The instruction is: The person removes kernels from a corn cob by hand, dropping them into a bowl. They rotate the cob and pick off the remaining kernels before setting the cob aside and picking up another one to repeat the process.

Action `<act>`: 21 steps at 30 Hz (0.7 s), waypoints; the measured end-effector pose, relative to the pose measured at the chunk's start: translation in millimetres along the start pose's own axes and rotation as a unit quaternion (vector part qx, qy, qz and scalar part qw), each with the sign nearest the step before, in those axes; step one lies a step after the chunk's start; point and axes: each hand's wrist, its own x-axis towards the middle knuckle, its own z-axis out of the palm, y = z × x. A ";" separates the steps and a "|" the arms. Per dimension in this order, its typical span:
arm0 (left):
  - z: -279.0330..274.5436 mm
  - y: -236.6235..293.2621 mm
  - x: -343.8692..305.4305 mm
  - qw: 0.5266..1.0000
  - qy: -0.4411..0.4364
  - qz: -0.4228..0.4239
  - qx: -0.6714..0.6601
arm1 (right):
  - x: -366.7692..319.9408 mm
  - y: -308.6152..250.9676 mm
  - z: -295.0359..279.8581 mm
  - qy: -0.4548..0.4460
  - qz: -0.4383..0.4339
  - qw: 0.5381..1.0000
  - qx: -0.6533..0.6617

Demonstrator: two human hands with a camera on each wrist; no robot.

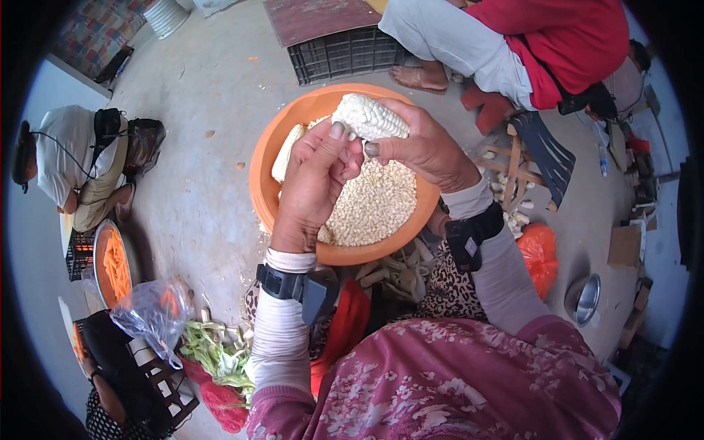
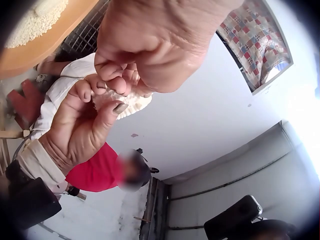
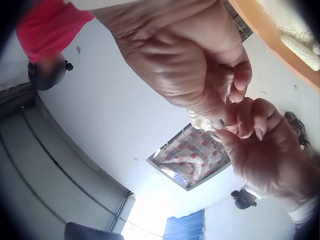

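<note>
A white corn cob (image 1: 370,117) is held over an orange basin (image 1: 260,180). My right hand (image 1: 433,150) grips it from the right, thumb along the near side and fingers around the back. The left hand (image 1: 312,172) has its fingers curled in at the cob's left end, thumb tip against the kernels there. In the left wrist view the cob (image 2: 135,106) shows between both hands' fingertips; in the right wrist view most of the cob (image 3: 199,121) is hidden. Loose kernels (image 1: 378,202) fill the basin below, and another cob (image 1: 286,158) leans inside its left wall.
Corn husks (image 1: 216,348) and a clear plastic bag (image 1: 154,312) lie at left, near a bowl of orange shreds (image 1: 114,264). A black crate (image 1: 345,62) stands beyond the basin. People sit at left and upper right. A red bag (image 1: 537,257) and metal bowl (image 1: 587,299) are at right.
</note>
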 end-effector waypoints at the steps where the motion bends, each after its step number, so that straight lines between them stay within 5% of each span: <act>1: -1.3 0.0 0.1 0.999 0.000 -0.016 -0.052 | -0.4 -1.3 2.2 0.000 0.000 1.000 -0.001; 7: -1.3 0.6 3.3 0.991 0.095 -0.065 -0.070 | -0.7 -3.2 13.0 0.013 0.014 0.998 -0.054; 21: 2.2 -8.5 5.5 0.987 0.115 -0.024 0.114 | 5.2 13.6 12.8 0.038 -0.016 0.994 -0.098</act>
